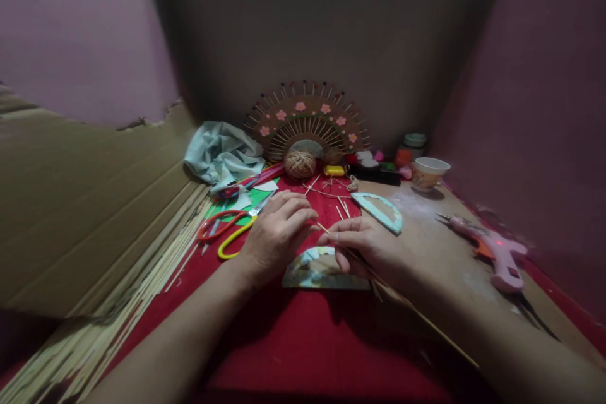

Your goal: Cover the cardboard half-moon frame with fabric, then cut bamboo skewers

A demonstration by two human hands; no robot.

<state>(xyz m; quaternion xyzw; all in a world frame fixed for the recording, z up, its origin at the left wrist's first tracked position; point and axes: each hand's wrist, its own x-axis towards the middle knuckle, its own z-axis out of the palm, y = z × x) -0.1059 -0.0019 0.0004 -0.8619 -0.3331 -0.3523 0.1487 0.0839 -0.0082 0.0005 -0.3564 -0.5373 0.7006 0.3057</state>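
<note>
Holding a thin stick [419, 310] between the thumb and fingers of our right hand [362, 241], we have its tip by the fingertips of our left hand [281, 227]. The left fingers are curled, but from this angle we cannot tell whether they pinch the tip or merely hover beside it. The stick slants down past our right wrist, over the red cloth [284, 341]. Just below our hands lies a fabric-covered half-ring [322, 280], partly hidden; a second, pale blue half-ring [396, 219] sits beyond the right hand on the brown board [416, 233].

Beside our left hand we see scissors [231, 243] with one red and one yellow handle. Short sticks [344, 207] and a twine ball [300, 165] lie farther back, before a flowered fan [305, 110]. To our right are a pink glue gun [504, 259] and a paper cup [428, 175]; long strips [123, 315] lie along the left.
</note>
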